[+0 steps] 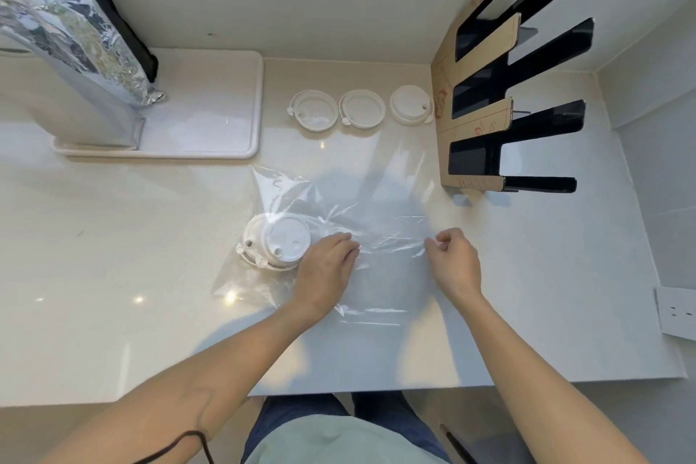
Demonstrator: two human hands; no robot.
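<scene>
Both my hands grasp the clear bag (376,200) lying on the surface (113,275): the left hand (327,264) grips the film just beside the stack (278,241) of white lids inside the bag's left end, and the right hand (454,260) pinches the film further right. If I pull this thin film too hard, I think it may tear, or the stack may tip and slide out. Red marks on the cardboard rack (474,94) are too small to read, and I see no brand.
</scene>
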